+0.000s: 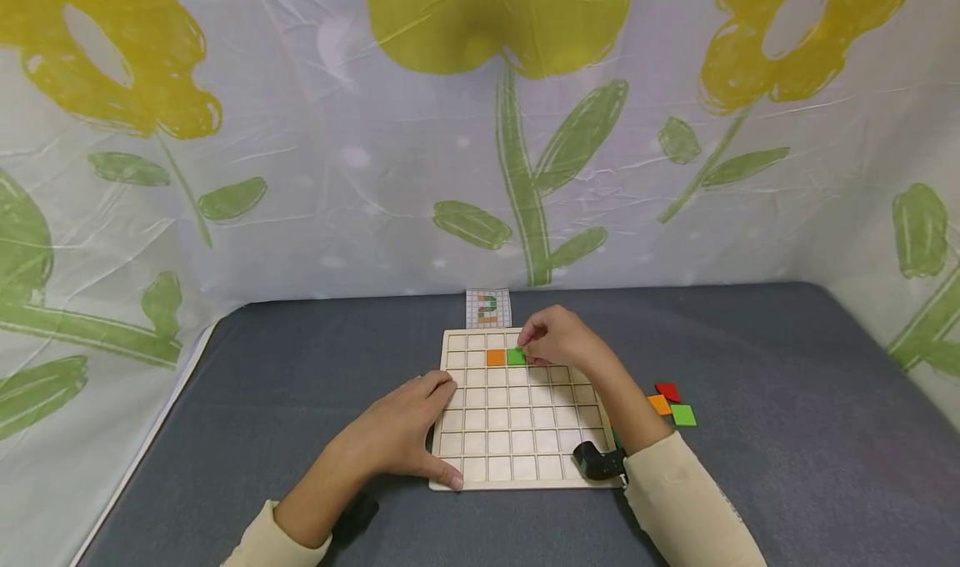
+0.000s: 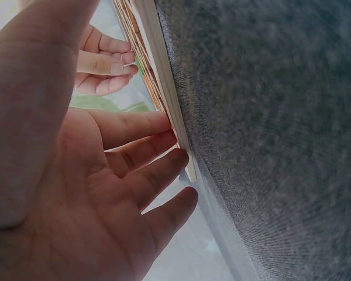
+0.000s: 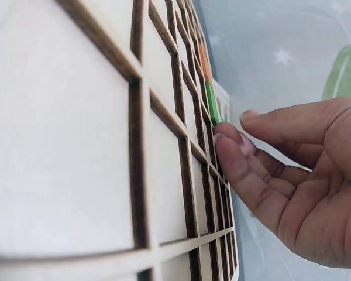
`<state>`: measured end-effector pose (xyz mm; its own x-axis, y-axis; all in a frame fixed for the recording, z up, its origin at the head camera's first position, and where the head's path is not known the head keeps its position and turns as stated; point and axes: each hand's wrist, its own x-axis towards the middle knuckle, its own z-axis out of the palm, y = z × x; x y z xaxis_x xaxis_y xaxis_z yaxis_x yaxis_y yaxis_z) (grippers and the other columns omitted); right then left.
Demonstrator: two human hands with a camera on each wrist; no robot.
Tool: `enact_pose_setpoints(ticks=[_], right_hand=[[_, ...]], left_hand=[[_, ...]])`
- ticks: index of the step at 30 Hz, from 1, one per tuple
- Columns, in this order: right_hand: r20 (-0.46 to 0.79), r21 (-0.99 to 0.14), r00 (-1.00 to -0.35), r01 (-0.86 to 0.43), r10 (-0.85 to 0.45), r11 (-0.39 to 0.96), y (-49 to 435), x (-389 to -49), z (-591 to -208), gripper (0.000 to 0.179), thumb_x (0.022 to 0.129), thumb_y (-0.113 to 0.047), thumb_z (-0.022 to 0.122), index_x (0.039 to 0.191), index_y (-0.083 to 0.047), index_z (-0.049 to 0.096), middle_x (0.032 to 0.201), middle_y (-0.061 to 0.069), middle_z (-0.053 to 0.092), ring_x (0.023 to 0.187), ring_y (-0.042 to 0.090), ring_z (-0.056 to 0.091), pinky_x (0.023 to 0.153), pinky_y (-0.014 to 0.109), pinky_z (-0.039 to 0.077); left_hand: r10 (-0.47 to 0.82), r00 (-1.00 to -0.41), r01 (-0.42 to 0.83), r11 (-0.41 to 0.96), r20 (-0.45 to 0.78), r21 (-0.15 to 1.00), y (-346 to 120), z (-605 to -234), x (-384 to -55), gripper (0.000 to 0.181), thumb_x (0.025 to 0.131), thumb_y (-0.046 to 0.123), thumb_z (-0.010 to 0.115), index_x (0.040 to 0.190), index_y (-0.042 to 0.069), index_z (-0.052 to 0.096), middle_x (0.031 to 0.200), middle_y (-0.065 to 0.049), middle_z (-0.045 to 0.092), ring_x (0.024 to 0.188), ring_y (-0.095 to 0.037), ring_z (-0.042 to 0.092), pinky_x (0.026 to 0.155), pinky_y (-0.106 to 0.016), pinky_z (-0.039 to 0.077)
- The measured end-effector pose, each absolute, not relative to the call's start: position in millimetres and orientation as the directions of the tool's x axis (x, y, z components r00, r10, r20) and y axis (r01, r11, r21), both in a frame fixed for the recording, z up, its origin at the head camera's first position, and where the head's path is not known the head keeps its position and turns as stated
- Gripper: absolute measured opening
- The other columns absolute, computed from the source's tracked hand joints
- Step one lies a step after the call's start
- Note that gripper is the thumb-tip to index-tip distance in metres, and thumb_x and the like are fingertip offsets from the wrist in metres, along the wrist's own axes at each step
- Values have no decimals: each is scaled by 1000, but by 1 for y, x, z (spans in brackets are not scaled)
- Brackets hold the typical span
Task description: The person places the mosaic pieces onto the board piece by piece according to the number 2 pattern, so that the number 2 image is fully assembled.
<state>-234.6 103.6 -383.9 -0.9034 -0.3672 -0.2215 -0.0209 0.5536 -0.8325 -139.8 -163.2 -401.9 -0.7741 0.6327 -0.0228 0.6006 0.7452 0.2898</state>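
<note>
A pale wooden grid board (image 1: pixel 498 421) lies on the dark table. My left hand (image 1: pixel 401 423) rests along its left side, the thumb at the near corner and the fingertips at the edge, as the left wrist view also shows. An orange tile (image 1: pixel 495 358) and a green tile (image 1: pixel 515 357) sit side by side in cells near the far edge. My right hand (image 1: pixel 558 339) is over that far part, its fingertips at the green tile's right edge. In the right wrist view the thumb stands apart from the index finger (image 3: pixel 231 158), with nothing between them.
A small printed card (image 1: pixel 487 309) with a coloured grid pattern lies just beyond the board. To the right are loose tiles: red (image 1: pixel 667 392), orange (image 1: pixel 659 404) and green (image 1: pixel 683 415). A black wrist device (image 1: pixel 597 460) overhangs the board's near right corner.
</note>
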Motion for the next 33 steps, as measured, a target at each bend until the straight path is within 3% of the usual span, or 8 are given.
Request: enact_pose_setpoints(ticks=[14, 19, 27, 33], right_hand=[[-206, -808, -895, -72, -395, 585, 110, -228, -381, 10, 95, 4, 60, 97, 3, 69, 84, 11, 67, 73, 23, 62, 65, 34, 53], [-196, -745, -869, -169, -454, 645, 130, -216, -368, 11, 95, 4, 60, 95, 1, 70, 86, 10, 66, 71, 21, 59, 65, 32, 50], [-128, -636, -832, -348, -539, 689, 180, -165, -353, 11, 90, 2, 68, 87, -8, 69, 77, -2, 60, 66, 14, 53, 62, 32, 47], [-129, -463, -860, -388, -493, 797, 200, -125, -368, 27, 75, 1, 82, 76, -16, 60, 70, -9, 48, 64, 7, 44, 56, 27, 39]], left_hand=[[643, -766, 610, 737, -20, 291, -163, -402, -139, 122, 62, 78, 78, 145, -4, 46, 143, -15, 46, 127, -31, 49, 104, -47, 43], [635, -772, 601, 742, -25, 296, -165, -403, -139, 123, 61, 81, 76, 146, -3, 45, 143, -14, 45, 128, -31, 48, 105, -46, 42], [618, -785, 578, 757, -48, 306, -168, -404, -139, 126, 61, 83, 73, 148, -3, 43, 145, -14, 44, 131, -32, 46, 105, -48, 42], [629, -776, 586, 746, -46, 318, -165, -404, -139, 124, 62, 81, 75, 148, -3, 43, 145, -14, 44, 130, -31, 46, 105, -48, 42]])
